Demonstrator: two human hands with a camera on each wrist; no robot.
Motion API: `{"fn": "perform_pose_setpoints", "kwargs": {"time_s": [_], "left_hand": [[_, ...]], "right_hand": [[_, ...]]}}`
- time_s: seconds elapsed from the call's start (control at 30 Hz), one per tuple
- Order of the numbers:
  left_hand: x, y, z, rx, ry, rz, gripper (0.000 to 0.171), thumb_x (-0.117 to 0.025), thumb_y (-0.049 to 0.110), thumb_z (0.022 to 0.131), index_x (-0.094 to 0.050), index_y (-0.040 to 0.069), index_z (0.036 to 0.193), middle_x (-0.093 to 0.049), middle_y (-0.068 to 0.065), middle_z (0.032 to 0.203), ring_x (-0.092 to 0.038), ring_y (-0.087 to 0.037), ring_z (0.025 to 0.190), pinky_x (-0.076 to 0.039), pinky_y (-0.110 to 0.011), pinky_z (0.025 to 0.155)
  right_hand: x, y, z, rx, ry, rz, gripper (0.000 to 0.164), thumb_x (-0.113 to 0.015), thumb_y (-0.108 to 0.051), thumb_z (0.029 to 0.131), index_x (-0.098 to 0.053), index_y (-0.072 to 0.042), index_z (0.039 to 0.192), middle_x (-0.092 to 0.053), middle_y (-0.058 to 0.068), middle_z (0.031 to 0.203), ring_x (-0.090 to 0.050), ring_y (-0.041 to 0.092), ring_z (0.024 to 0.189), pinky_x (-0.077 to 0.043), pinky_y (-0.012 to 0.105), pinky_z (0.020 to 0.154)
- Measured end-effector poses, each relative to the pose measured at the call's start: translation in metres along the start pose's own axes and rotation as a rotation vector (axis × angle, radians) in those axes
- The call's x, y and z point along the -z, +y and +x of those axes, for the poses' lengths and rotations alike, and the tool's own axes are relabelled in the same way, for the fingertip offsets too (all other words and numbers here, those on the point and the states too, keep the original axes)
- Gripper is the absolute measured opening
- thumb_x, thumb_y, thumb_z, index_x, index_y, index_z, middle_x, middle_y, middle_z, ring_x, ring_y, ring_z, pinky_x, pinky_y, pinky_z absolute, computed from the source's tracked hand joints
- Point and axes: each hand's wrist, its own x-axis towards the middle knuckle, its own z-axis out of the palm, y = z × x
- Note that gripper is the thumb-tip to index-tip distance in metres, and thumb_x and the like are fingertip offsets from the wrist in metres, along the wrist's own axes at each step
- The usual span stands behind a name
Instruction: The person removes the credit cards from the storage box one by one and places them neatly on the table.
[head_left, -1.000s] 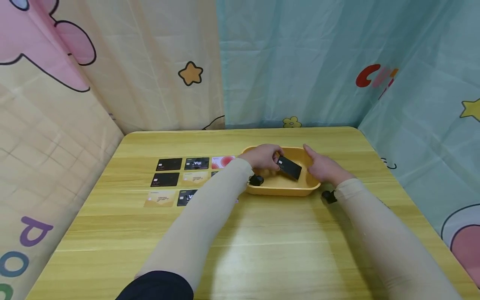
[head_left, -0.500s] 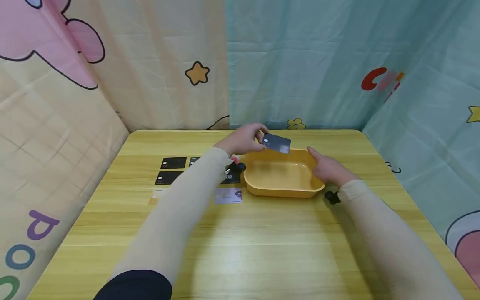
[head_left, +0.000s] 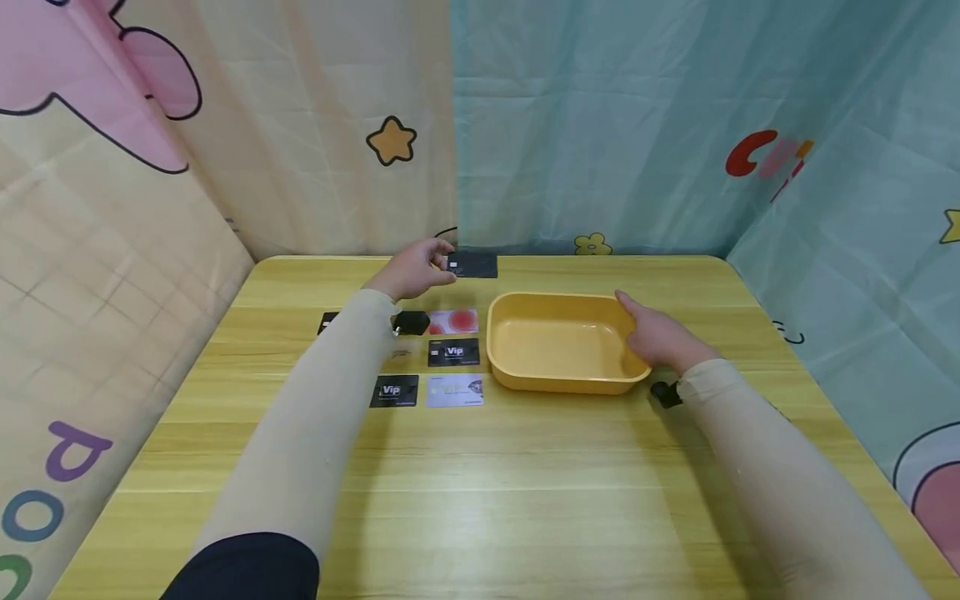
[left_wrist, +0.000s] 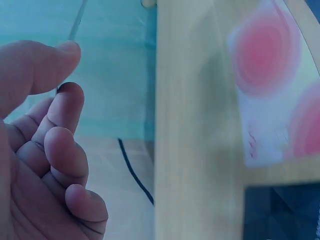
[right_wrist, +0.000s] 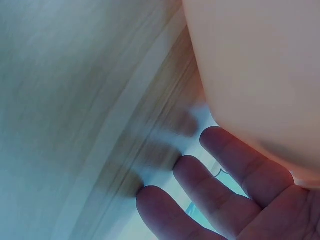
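My left hand (head_left: pixel 418 268) pinches a black VIP card (head_left: pixel 474 266) by its left end, above the far edge of the table. In the left wrist view, thumb and index finger meet on that card (left_wrist: pixel 78 19), seen edge-on as a thin strip. My right hand (head_left: pixel 663 336) holds the right rim of a yellow tray (head_left: pixel 567 387). Three of its fingers (right_wrist: pixel 215 197) lie along the tray's outside in the right wrist view; the thumb is not seen there. Left of the tray lies a pink-and-white card (head_left: pixel 453 322), with a black Vip card (head_left: pixel 453 352) nearer me.
Further cards lie in rows on the wooden table (head_left: pixel 480 500): a white one (head_left: pixel 455 390), another black Vip card (head_left: pixel 393 390) and a gold one (head_left: pixel 405 355) partly covered by my left arm. Printed curtains (head_left: pixel 585 125) hang behind and at both sides.
The left hand has lifted the black card out of the tray and carried it left and away, past the tray's far left corner. The right hand has stayed at the tray's right rim.
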Motion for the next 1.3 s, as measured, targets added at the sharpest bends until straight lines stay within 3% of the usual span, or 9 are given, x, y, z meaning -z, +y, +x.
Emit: {"fn": "perform_pose_setpoints", "kwargs": {"time_s": [0.1, 0.17, 0.23, 0.33, 0.43, 0.53, 0.83, 1.17, 1.3], "left_hand": [[0.000, -0.016, 0.000, 0.063, -0.005, 0.012, 0.059, -0.076, 0.023, 0.097, -0.053, 0.010, 0.149, -0.063, -0.011, 0.111, -0.057, -0.026, 0.090, -0.048, -0.036, 0.076], [-0.001, -0.024, 0.001, 0.095, -0.012, 0.021, 0.059, -0.076, 0.023, 0.097, -0.053, 0.010, 0.149, -0.063, -0.011, 0.112, -0.056, -0.025, 0.087, -0.048, -0.035, 0.073], [-0.002, -0.030, 0.002, 0.118, -0.018, 0.046, 0.059, -0.076, 0.023, 0.096, -0.053, 0.010, 0.149, -0.063, -0.010, 0.113, -0.056, -0.024, 0.087, -0.048, -0.034, 0.075], [-0.005, -0.036, 0.003, 0.133, -0.026, 0.095, 0.059, -0.076, 0.024, 0.096, -0.053, 0.009, 0.148, -0.063, -0.011, 0.115, -0.058, -0.024, 0.090, -0.049, -0.036, 0.082], [-0.006, -0.039, 0.003, 0.149, -0.035, 0.130, 0.057, -0.076, 0.025, 0.096, -0.054, 0.008, 0.146, -0.063, -0.012, 0.117, -0.059, -0.026, 0.097, -0.049, -0.039, 0.090], [-0.008, -0.041, 0.004, 0.176, -0.046, 0.142, 0.057, -0.076, 0.025, 0.096, -0.055, 0.009, 0.147, -0.064, -0.013, 0.121, -0.059, -0.028, 0.103, -0.049, -0.042, 0.095], [-0.014, -0.049, 0.011, 0.231, -0.081, 0.170, 0.058, -0.075, 0.026, 0.096, -0.054, 0.010, 0.148, -0.064, -0.014, 0.131, -0.059, -0.030, 0.114, -0.046, -0.050, 0.109], [-0.018, -0.052, 0.012, 0.241, -0.099, 0.211, 0.059, -0.076, 0.028, 0.095, -0.056, 0.010, 0.147, -0.063, -0.013, 0.124, -0.056, -0.029, 0.111, -0.046, -0.048, 0.105], [-0.019, -0.050, 0.011, 0.242, -0.101, 0.219, 0.058, -0.076, 0.028, 0.095, -0.057, 0.010, 0.147, -0.063, -0.014, 0.126, -0.055, -0.030, 0.113, -0.045, -0.049, 0.108]], "right_hand": [[0.000, 0.000, 0.000, 0.006, 0.002, -0.005, 0.079, -0.041, -0.002, 0.100, -0.004, -0.009, 0.170, -0.062, 0.024, 0.086, -0.035, 0.016, 0.050, -0.044, 0.032, 0.053], [0.000, 0.000, 0.001, 0.015, 0.005, -0.013, 0.080, -0.041, -0.002, 0.100, -0.004, -0.008, 0.170, -0.059, 0.019, 0.078, -0.035, 0.016, 0.050, -0.044, 0.032, 0.052], [0.000, 0.000, 0.001, 0.024, 0.007, -0.016, 0.080, -0.041, -0.001, 0.099, -0.004, -0.007, 0.169, -0.061, 0.021, 0.081, -0.035, 0.016, 0.050, -0.044, 0.032, 0.053], [0.000, -0.001, 0.001, 0.030, 0.015, -0.022, 0.080, -0.042, -0.001, 0.099, -0.005, -0.006, 0.169, -0.066, 0.034, 0.109, -0.037, 0.017, 0.051, -0.044, 0.033, 0.053], [0.000, -0.002, 0.001, 0.020, 0.013, -0.021, 0.080, -0.041, -0.001, 0.099, -0.005, -0.007, 0.169, -0.057, 0.039, 0.138, -0.039, 0.019, 0.052, -0.046, 0.033, 0.054], [-0.001, -0.002, 0.002, 0.008, 0.012, -0.019, 0.080, -0.041, -0.001, 0.099, -0.005, -0.008, 0.170, -0.049, 0.040, 0.148, -0.041, 0.020, 0.053, -0.046, 0.033, 0.055], [-0.002, -0.001, 0.004, -0.009, 0.005, -0.015, 0.080, -0.041, -0.002, 0.099, -0.004, -0.009, 0.170, -0.050, 0.039, 0.148, -0.040, 0.020, 0.053, -0.047, 0.033, 0.056], [-0.001, 0.000, 0.003, -0.011, 0.002, -0.010, 0.080, -0.041, -0.002, 0.099, -0.003, -0.009, 0.170, -0.052, 0.038, 0.145, -0.039, 0.019, 0.053, -0.046, 0.033, 0.056], [-0.002, 0.001, 0.004, -0.017, 0.000, -0.007, 0.080, -0.041, -0.002, 0.100, -0.003, -0.010, 0.170, -0.058, 0.037, 0.137, -0.037, 0.018, 0.052, -0.046, 0.033, 0.055]]}}
